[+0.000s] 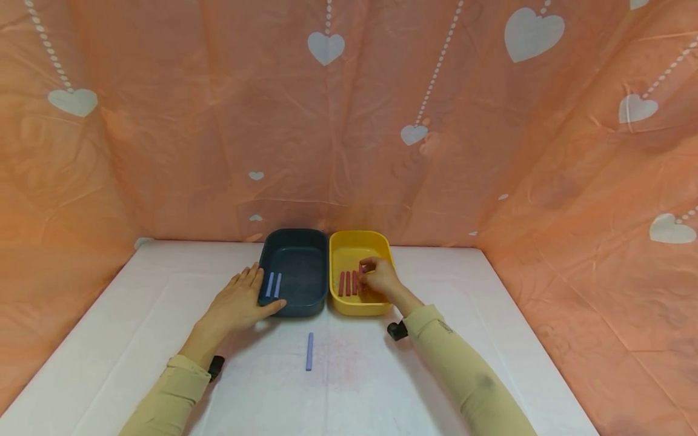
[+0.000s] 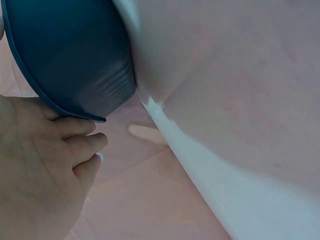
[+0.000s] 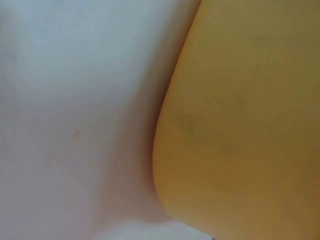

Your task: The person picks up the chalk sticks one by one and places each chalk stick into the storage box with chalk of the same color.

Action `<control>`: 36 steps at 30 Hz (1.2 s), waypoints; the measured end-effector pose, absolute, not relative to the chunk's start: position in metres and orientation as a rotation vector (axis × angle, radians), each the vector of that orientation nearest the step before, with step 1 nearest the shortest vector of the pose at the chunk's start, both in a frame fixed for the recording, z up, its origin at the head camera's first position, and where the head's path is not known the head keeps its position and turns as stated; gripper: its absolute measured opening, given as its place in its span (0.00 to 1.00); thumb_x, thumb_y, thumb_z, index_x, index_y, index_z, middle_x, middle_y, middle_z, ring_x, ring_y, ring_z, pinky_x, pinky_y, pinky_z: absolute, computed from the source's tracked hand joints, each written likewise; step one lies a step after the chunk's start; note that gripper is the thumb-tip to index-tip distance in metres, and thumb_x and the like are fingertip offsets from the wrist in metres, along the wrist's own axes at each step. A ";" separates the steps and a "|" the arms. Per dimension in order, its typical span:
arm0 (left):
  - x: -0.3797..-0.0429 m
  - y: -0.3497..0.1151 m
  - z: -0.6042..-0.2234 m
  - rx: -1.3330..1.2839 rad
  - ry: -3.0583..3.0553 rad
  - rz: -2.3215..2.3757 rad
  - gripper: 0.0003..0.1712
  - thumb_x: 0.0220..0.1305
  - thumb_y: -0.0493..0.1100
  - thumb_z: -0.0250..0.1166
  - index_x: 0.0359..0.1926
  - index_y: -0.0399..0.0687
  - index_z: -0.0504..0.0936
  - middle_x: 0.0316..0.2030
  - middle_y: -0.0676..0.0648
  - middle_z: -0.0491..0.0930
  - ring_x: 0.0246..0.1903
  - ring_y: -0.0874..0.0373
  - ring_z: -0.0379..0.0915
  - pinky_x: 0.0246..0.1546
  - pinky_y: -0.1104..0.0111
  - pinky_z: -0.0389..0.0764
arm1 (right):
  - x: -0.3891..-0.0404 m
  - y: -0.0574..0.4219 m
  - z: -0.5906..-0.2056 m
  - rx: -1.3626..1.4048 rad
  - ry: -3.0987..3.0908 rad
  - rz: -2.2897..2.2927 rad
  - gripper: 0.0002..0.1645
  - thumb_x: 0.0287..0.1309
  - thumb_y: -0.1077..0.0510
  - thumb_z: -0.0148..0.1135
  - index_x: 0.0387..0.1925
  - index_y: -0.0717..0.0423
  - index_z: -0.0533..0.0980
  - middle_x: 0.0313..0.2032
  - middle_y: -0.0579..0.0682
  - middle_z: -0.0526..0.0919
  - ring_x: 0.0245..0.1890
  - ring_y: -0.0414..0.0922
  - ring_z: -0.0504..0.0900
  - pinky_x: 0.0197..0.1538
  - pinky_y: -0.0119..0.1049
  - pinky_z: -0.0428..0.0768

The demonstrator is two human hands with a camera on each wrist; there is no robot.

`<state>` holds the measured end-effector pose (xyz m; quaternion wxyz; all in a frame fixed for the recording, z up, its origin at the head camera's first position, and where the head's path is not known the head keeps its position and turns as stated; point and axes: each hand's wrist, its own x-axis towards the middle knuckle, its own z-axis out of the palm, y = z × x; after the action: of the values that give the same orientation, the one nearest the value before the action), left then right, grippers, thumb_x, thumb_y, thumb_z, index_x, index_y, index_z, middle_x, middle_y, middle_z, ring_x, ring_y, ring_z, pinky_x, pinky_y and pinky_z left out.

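Note:
My right hand (image 1: pixel 382 278) reaches into the yellow tray (image 1: pixel 362 309) and pinches a red chalk stick (image 1: pixel 360 270) between thumb and fingers. Three more red chalk sticks (image 1: pixel 348 283) lie side by side in that tray, left of the hand. Along the left rim of the dark blue tray (image 1: pixel 301 307), my left hand (image 1: pixel 240 303) rests with fingers extended and its thumb across the front corner. In the left wrist view the left hand's fingers (image 2: pixel 82 145) touch the tray's rim. Inside the blue tray are two lilac chalk sticks (image 1: pixel 274 284). The right wrist view shows only the yellow tray's outer wall.
Another lilac chalk stick (image 1: pixel 309 351) lies on the white tablecloth (image 1: pixel 272 399) in front of the trays. The two trays stand side by side near the back edge. Faint pink smudges mark the cloth. An orange curtain (image 1: pixel 354 151) with white hearts hangs behind and at both sides.

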<state>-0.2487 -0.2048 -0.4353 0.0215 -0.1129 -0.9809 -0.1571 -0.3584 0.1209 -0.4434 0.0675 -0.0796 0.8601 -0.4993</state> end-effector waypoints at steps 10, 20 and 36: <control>-0.248 -0.205 -0.434 -0.352 -3.031 -0.477 0.62 0.68 0.72 0.60 0.74 0.19 0.57 0.76 0.21 0.53 0.75 0.25 0.49 0.75 0.38 0.53 | -0.366 0.118 -0.445 -0.185 2.653 -1.354 0.25 0.56 0.72 0.68 0.57 0.69 0.79 0.43 0.60 0.85 0.41 0.48 0.82 0.46 0.35 0.84; -0.248 -0.204 -0.433 -0.353 -3.033 -0.477 0.63 0.68 0.73 0.59 0.74 0.19 0.57 0.76 0.22 0.53 0.76 0.26 0.50 0.76 0.39 0.54 | -0.368 0.116 -0.446 -0.143 2.652 -1.300 0.24 0.57 0.71 0.69 0.56 0.70 0.79 0.42 0.60 0.86 0.38 0.47 0.82 0.45 0.34 0.85; -0.248 -0.204 -0.435 -0.351 -3.029 -0.474 0.62 0.67 0.73 0.60 0.74 0.19 0.58 0.75 0.22 0.54 0.75 0.26 0.51 0.75 0.39 0.54 | -0.369 0.116 -0.448 -0.173 2.674 -1.229 0.24 0.56 0.70 0.71 0.56 0.71 0.79 0.38 0.58 0.84 0.35 0.44 0.82 0.44 0.33 0.85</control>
<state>-0.2483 -0.2045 -0.4347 0.0279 -0.1139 -0.9811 -0.1537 -0.3685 0.1157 -0.4481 0.0967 -0.0584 0.9027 -0.4151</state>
